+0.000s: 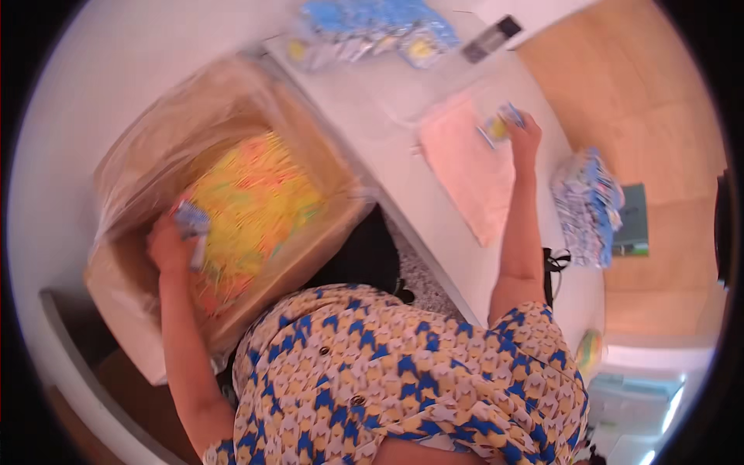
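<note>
My left hand (172, 244) reaches down inside a cardboard box (130, 329) that has a clear plastic liner. Its fingers are closed on a small blue-and-white packet (192, 219). Under the packet, the box holds many thin yellow, orange and green stick-like pieces (252, 198). Over the white table, my right hand (525, 138) pinches a small clear packet (496, 128) with yellow and blue on it. That packet is above a flat pink sheet or bag (465, 167); whether they touch I cannot tell. Both packets are blurred.
A pile of blue and silvery packets (380, 27) lies at the table's far end, beside a grey-and-black strip-like object (492, 39). More blue-and-white packets (585, 209) sit by the right edge, near a dark green flat object (632, 221). The box stands against the table's left edge.
</note>
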`<state>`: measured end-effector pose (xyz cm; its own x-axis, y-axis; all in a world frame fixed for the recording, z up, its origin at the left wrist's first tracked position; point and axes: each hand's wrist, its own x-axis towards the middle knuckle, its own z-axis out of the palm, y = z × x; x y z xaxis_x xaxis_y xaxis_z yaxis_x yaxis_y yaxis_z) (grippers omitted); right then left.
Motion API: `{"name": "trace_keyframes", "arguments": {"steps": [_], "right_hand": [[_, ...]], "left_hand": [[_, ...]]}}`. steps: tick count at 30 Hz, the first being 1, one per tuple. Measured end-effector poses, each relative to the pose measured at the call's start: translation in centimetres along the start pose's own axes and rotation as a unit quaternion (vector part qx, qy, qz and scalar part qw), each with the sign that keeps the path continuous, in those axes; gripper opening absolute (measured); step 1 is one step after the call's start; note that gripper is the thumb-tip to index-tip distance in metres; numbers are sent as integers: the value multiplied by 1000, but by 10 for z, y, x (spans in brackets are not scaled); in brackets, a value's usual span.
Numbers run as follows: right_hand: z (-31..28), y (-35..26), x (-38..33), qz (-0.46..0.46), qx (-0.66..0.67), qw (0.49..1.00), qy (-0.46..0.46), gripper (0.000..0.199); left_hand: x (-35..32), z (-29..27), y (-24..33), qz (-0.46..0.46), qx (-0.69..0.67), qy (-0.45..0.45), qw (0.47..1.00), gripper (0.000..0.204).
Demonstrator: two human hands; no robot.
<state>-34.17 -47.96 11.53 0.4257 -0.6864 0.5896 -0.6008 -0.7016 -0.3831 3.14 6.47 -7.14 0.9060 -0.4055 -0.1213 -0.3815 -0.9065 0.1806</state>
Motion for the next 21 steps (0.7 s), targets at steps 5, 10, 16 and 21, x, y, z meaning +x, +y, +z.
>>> {"name": "trace_keyframes", "arguments": {"steps": [5, 10, 16, 21], "right_hand": [[10, 79, -21, -54, -180, 982, 19, 49], [1, -27, -2, -145, -131, 962, 190, 43], [-6, -220, -47, -215, 97, 944, 231, 28], [77, -327, -103, -375, 277, 854, -231, 20]], "left_hand": [[10, -13, 24, -65, -5, -42, 997, 79], [2, -3, 13, -76, 43, 22, 996, 45], [11, -15, 7, -70, -40, 54, 995, 13], [2, -34, 12, 27, -147, 93, 984, 11]]}}
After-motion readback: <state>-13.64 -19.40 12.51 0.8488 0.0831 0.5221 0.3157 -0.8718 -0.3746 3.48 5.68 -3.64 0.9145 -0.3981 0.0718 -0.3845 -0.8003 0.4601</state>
